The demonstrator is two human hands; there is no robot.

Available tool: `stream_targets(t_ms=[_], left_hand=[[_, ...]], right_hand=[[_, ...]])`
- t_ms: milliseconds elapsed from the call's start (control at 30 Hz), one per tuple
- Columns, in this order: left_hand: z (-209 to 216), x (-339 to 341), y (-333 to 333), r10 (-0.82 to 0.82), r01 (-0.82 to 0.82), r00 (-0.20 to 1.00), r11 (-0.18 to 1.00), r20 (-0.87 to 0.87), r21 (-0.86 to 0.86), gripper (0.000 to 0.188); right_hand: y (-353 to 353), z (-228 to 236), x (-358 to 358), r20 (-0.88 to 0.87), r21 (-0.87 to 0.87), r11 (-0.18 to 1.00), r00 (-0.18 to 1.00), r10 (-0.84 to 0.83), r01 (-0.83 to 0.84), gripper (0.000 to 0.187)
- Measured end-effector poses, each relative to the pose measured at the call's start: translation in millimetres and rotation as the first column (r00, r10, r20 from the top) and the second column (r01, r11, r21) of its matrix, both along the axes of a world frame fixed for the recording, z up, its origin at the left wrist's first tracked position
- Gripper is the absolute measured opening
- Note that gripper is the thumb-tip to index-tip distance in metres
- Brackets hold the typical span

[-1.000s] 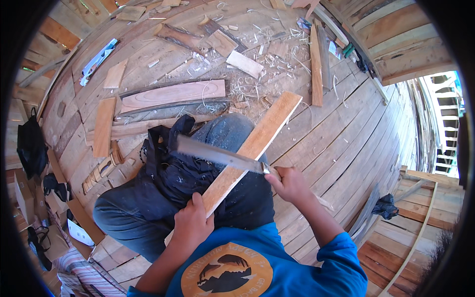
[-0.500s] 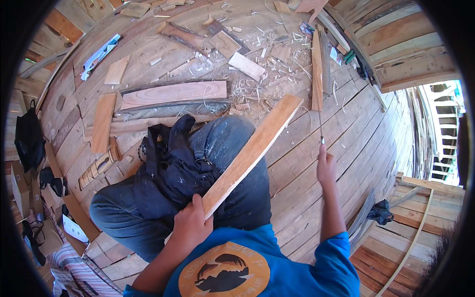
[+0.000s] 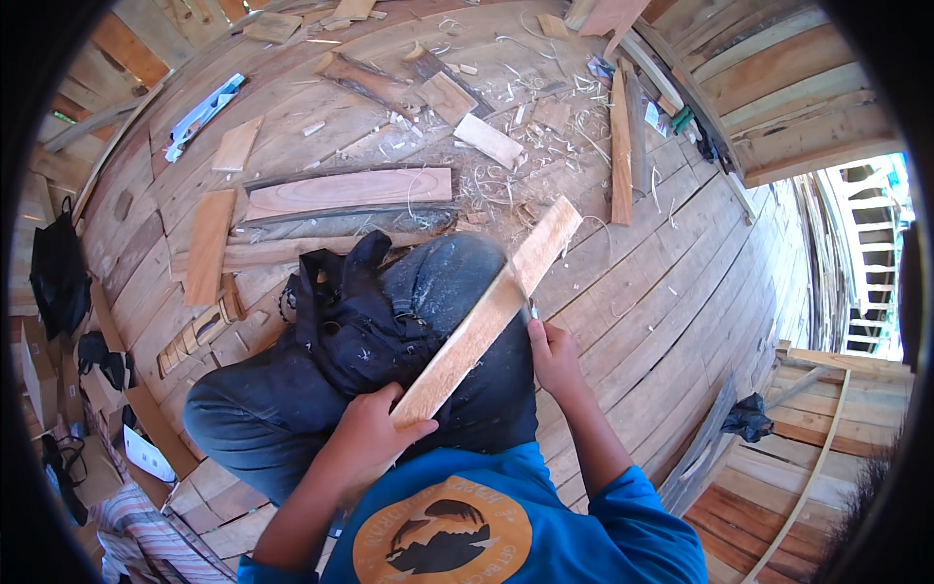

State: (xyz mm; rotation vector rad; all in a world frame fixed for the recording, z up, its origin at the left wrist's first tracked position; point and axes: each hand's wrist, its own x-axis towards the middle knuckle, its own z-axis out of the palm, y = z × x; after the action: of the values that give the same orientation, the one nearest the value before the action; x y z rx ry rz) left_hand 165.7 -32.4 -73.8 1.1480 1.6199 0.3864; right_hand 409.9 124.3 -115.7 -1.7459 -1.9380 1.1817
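A long pale wooden board [image 3: 477,336] lies slanted across my bent knee, its far end up and to the right. My left hand [image 3: 375,428] is closed on the board's near end, thumb over one side. In my right hand [image 3: 556,358], closed beside the board's right edge, is a thin-bladed knife [image 3: 532,310]. Its narrow blade is smeared by motion and reaches the board about midway along. Whether the blade touches the wood or only passes before it, I cannot tell. Most of the knife's handle is hidden in my fist.
Curled shavings and offcuts [image 3: 489,142] litter the plank floor ahead. A reddish board [image 3: 350,193] lies beyond my knees, and a narrow upright-lying board [image 3: 621,146] at far right. Dark cloth [image 3: 345,311] covers my lap. Cardboard boxes [image 3: 156,428] stand at left, beside a wooden wall.
My right hand has swung left and inward with the knife, from out over the floor to the board's edge. The board has tilted and shifted slightly in my left hand.
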Motion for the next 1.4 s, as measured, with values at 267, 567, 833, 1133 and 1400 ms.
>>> stream_targets(t_ms=[267, 567, 833, 1133, 1400], left_hand=[[4, -13, 5, 0.207, -0.089, 0.87, 0.958, 0.447, -0.272, 0.028], [-18, -12, -5, 0.241, -0.124, 0.796, 0.963, 0.556, -0.24, 0.022], [-11, 5, 14, 0.326, -0.158, 0.753, 0.933, 0.572, -0.324, 0.027], [-11, 14, 12, 0.193, -0.176, 0.911, 0.981, 0.363, -0.08, 0.024], [-13, 29, 3, 0.16, -0.168, 0.985, 0.963, 0.056, 0.21, 0.026]], right_hand=[[-12, 3, -1, 0.028, 0.133, 0.986, 0.995, 0.095, -0.098, 0.046], [-12, 16, -15, -0.115, 0.206, 0.977, 0.99, 0.08, -0.055, 0.038], [-30, 24, -25, -0.032, 0.15, 0.973, 0.983, 0.182, -0.176, 0.047], [-18, 53, -27, 0.269, -0.075, 0.934, 0.895, 0.355, -0.348, 0.059], [1, 57, -13, 0.435, 0.004, 0.919, 0.828, 0.353, -0.394, 0.065]])
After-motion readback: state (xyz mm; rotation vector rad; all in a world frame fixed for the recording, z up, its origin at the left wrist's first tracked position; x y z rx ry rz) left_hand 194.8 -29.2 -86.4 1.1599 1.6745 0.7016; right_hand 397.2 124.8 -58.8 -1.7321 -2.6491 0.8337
